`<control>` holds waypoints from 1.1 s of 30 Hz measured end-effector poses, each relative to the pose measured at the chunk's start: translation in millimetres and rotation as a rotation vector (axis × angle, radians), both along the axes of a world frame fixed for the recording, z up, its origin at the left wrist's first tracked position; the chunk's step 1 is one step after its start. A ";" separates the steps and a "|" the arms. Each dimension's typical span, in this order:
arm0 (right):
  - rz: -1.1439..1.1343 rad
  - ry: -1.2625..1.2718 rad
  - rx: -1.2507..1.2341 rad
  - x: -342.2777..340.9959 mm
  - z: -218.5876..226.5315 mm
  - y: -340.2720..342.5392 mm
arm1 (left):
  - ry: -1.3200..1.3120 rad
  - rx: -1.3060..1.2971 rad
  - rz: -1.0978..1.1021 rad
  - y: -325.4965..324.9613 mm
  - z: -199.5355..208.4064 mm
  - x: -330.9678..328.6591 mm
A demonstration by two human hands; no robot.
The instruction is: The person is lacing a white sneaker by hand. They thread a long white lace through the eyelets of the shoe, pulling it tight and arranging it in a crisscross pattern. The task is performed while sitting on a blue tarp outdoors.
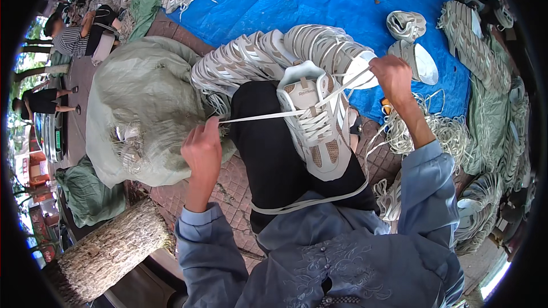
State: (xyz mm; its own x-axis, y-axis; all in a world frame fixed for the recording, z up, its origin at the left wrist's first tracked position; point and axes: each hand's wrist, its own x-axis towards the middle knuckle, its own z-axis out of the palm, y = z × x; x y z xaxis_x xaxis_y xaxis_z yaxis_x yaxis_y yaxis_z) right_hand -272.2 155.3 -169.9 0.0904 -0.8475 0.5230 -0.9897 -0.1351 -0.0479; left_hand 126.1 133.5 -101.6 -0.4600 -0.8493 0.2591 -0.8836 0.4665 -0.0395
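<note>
A white and tan sneaker [317, 131] rests on my black-trousered legs, its toe toward me. Its lace [262, 117] crosses the lower eyelets and runs out to both sides, stretched taut. On the left, my left hand [202, 147] is closed on one end of the lace. Up at the right, my right hand [391, 77] pinches the other end above the sneaker. The upper eyelets show no lace across them. A loose length of lace [297, 207] lies over my lap.
Nested sneaker uppers [245, 60] lie in rows beyond my knees, beside a blue tarp [319, 0]. A bulging pale sack [148, 114] stands left, near a tree trunk [114, 245]. Tangled laces [439, 134] heap at right. Other people [77, 37] are at the far left.
</note>
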 end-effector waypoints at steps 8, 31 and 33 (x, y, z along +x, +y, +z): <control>0.261 -2.356 0.061 0.5 -18.0 -1.8 | 2.192 0.941 0.137 -20.1 -13.3 -3.3; -0.422 -1.850 -0.527 -448.4 -24.5 136.1 | 2.006 0.228 0.764 -105.8 -46.0 398.1; -0.358 -1.866 -0.407 -419.1 -47.3 119.4 | 1.987 0.457 0.579 -110.9 -57.5 331.0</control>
State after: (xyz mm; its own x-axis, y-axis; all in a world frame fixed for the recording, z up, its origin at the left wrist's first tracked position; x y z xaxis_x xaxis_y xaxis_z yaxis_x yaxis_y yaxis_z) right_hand -691.3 274.6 -217.2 -0.8456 -0.5202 -0.1195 0.2811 -0.2437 -0.9282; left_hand 457.1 22.6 -159.1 0.3745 -0.8881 -0.2665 0.3981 -0.1056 0.9112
